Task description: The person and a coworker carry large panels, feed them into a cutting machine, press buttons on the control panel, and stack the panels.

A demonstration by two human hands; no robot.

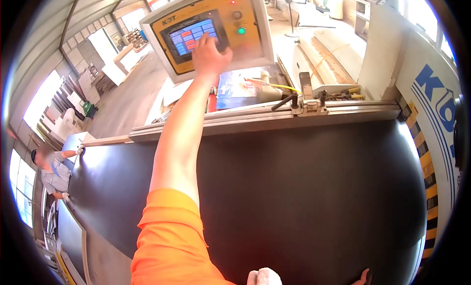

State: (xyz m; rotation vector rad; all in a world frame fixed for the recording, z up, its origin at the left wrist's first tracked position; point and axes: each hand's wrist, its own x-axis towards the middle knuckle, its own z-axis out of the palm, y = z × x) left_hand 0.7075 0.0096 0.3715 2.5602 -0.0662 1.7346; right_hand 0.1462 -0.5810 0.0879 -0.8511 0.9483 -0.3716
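My left hand (211, 56) is raised to the touch screen (189, 37) of an orange control panel (245, 49). Its fingertips are at the screen's lit buttons, the thumb stands apart, and nothing is held. The orange-sleeved left arm reaches over a large dark board (304, 187). At the bottom right, a small piece of skin, apparently my right hand (362, 277), shows at the board's near side; its fingers are mostly cut off by the frame. A pale, rounded thing (265, 276) shows at the bottom centre; I cannot make out what it is.
A co-worker (54, 169) with gloves stands at the board's far left end, hands at its edge. A metal rail (353, 110) with a clamp (306, 101) runs along the far side. A machine housing (431, 103) with a striped edge (427, 172) stands right.
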